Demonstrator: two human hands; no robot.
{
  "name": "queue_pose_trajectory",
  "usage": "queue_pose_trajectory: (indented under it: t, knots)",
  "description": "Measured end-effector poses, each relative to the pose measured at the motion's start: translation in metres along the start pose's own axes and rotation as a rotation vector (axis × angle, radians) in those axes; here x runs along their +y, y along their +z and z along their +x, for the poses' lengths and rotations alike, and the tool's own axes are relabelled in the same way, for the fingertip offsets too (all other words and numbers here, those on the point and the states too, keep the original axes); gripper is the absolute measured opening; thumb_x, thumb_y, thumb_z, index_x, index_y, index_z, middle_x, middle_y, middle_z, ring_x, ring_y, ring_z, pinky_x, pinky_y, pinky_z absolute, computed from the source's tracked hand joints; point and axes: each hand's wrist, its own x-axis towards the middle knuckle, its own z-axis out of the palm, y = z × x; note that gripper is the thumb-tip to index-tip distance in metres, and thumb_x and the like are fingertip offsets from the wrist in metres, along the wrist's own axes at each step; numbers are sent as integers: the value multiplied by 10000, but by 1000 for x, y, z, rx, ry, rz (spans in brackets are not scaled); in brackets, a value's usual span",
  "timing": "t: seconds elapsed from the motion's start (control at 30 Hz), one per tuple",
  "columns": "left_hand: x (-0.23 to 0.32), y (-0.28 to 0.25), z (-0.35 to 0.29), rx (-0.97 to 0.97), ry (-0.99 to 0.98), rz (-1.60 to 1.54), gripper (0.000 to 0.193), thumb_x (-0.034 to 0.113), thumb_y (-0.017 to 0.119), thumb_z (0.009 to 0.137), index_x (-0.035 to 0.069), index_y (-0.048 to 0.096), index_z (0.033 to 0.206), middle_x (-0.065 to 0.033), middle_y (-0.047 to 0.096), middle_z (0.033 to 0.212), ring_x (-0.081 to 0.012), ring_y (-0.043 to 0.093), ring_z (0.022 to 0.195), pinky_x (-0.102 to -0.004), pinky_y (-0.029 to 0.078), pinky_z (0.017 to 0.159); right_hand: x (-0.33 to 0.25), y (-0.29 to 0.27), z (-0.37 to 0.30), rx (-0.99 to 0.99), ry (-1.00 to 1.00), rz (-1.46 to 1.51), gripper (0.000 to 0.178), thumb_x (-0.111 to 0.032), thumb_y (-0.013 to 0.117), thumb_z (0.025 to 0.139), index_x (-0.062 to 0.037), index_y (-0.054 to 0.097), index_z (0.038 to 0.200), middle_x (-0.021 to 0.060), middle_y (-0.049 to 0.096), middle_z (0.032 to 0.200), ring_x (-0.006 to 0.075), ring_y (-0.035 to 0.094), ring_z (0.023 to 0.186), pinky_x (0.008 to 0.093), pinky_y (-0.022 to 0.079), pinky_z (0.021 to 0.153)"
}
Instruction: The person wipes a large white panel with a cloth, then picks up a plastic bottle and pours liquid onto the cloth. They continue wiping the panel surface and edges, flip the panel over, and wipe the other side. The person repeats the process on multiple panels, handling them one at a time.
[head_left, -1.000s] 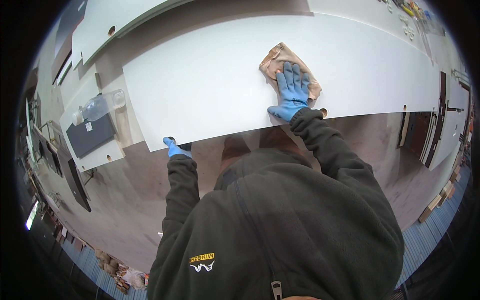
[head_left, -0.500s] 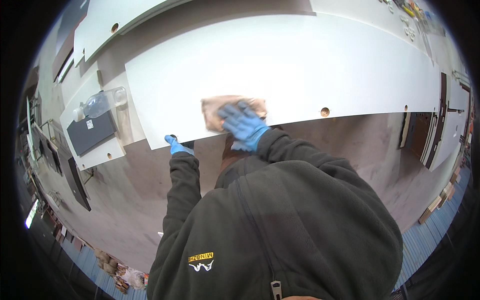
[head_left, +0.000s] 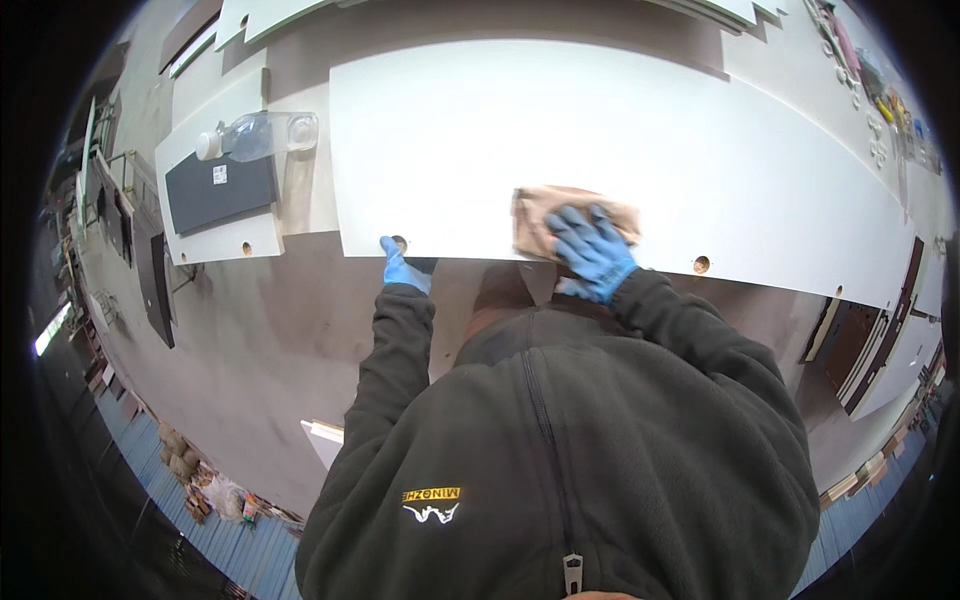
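A long white panel [head_left: 450, 130] lies across in front of me, with round holes along its near edge. My left hand [head_left: 405, 268], in a blue glove, grips that edge near its left end. Its thumb lies on top beside a hole [head_left: 400, 243], and the other fingers are hidden below. My right hand [head_left: 592, 250], also gloved in blue, presses a folded tan cloth [head_left: 533, 222] onto the panel's surface near the front edge. Its fingers lie over the cloth's right part.
A clear plastic bottle [head_left: 262, 136] lies on its side at the left, by a dark grey board [head_left: 215, 190] on a white board [head_left: 262, 235]. More white panels [head_left: 262, 14] lie at the far side. Upright boards [head_left: 885, 350] stand at the right.
My right hand and the cloth have moved right across the view. The view itself has shifted, so the panel and bottle appear further right. My left hand keeps its hold by the same hole.
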Motion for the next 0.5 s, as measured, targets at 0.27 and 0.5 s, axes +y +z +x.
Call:
queue_pose_trajectory:
  t: [0.27,0.5]
  knots:
    - [-9,-21,-10,-60,14,-35,931,783,497,964,40,451,1523,-178,503,1499,-373,514,1345,-530,369,1211,-21,34,188,62,-39,-69,974,-686,733,748,-75,551,1485,182,410,1646,329,326,1563,618,161,1275]
    - [-12,-74,23,-328,313,529,492,440,526,1047,42,640,1312,-121,658,1366,-310,566,1339,-573,332,1219,79,-15,234,57,327,-422,955,-783,493,927,-159,354,1636,100,236,1740,279,165,1621,534,30,1316]
